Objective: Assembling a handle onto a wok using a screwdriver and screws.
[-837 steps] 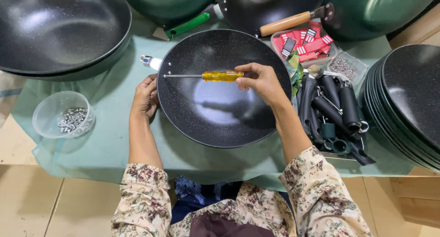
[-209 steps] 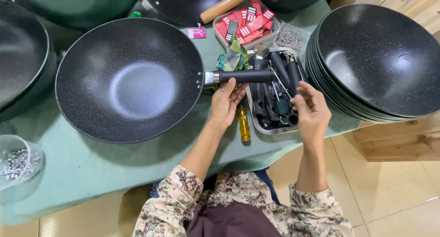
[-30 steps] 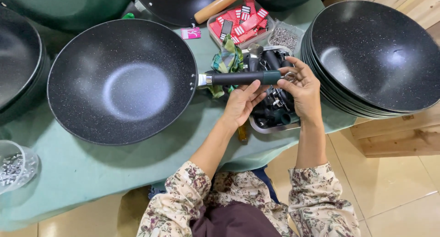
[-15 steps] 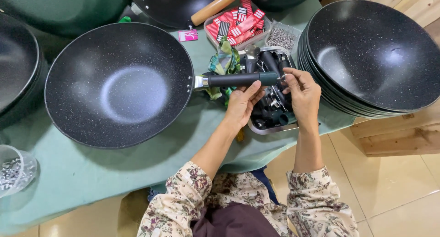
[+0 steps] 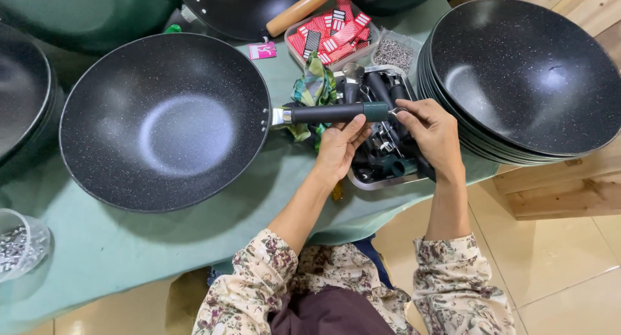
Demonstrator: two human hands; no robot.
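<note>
Under the black handle (image 5: 336, 112) of the wok (image 5: 165, 121), the left hand (image 5: 339, 150) cups upward, fingers curled against the grip and holding it from below. At the handle's far end the right hand (image 5: 432, 133) pinches a small metal ring (image 5: 394, 111) between thumb and forefinger, right at the green end cap. The handle runs level from the hands to a metal bracket on the wok's rim. That wok, black and speckled inside, sits open side up on a green cloth (image 5: 129, 244) covering the table.

Just below both hands lies a metal tray (image 5: 369, 179) filled with more black handles. Beyond it sit a clear tub of red and black packets (image 5: 333, 34) and a small bag of screws (image 5: 394, 51). A crumpled green wrapper (image 5: 315, 82) lies beside the tray, touching the handle. To the right stands a stack of black woks (image 5: 524, 76), nested one inside another, resting on a wooden bench (image 5: 569, 186). Another wok with a wooden handle (image 5: 299, 11) lies at the top edge. Far left, a clear cup of screws (image 5: 19, 244) stands on the cloth.
</note>
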